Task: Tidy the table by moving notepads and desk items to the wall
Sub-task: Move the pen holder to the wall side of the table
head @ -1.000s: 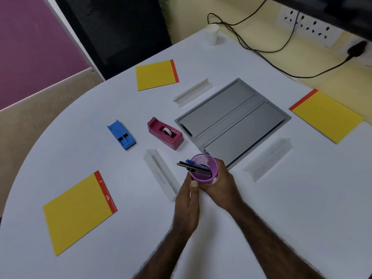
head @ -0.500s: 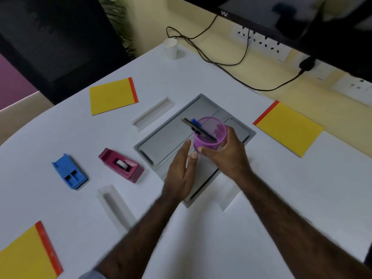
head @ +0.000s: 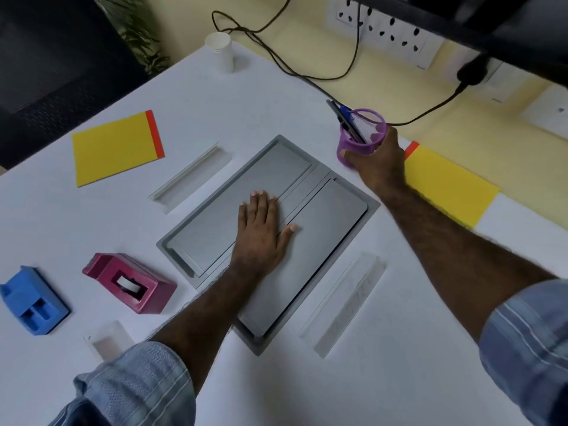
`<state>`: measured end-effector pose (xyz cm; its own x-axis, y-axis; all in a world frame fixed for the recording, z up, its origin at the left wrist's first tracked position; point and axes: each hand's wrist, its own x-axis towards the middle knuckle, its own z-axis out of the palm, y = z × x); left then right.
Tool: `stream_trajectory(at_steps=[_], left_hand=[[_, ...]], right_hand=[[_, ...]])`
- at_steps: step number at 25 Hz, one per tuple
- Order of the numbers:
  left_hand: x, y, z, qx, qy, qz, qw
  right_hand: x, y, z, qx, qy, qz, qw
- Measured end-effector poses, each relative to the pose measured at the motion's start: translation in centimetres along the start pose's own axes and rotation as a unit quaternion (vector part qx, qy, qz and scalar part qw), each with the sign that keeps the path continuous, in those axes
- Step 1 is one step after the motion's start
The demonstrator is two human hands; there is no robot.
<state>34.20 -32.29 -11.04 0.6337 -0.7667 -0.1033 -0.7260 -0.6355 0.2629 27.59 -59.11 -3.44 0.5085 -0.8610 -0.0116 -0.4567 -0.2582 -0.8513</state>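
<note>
Since earlier frame, our right hand (head: 376, 159) carried purple pen cup (head: 362, 133) to wall edge, fingers wrapped round it; our left hand (head: 261, 229) flat, fingers spread, on grey panel (head: 322, 226).

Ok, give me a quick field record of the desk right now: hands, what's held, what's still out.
right hand: gripping purple mesh pen cup near the wall edge
pen cup contents: dark pens, one blue
left hand: open, flat on grey recessed desk panel
near wall: yellow notepad with red binding, white paper cup
still out: second yellow notepad, magenta tape dispenser, blue plastic stapler
</note>
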Motion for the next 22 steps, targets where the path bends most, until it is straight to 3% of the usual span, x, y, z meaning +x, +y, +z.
stream_trajectory(at_steps=[11,14,17,20,22], left_hand=[[-0.3,-0.2,1.0,-0.006,0.016,-0.007,1.0],[-1.8,0.4,0.2,-0.049,0.024,-0.019,0.998],[-5.3,1.4,-1.6,-0.137,0.086,-0.077,0.984],[-9.9,1.4,-3.4,-0.196,0.175,-0.147,0.954],[-13.5,0.5,-4.5,-0.23,0.224,-0.185,0.929]], right_hand=[[2.0,2.5,1.8,-0.014,0.01,0.029,0.999],[-0.5,1.6,1.5,-0.011,0.043,0.047,0.998],[-5.9,0.0,2.2,0.002,0.055,-0.023,0.998],[-13.6,-2.2,3.9,0.004,-0.009,-0.073,0.997],[-18.9,-4.1,5.7,0.006,-0.104,-0.1,0.99]])
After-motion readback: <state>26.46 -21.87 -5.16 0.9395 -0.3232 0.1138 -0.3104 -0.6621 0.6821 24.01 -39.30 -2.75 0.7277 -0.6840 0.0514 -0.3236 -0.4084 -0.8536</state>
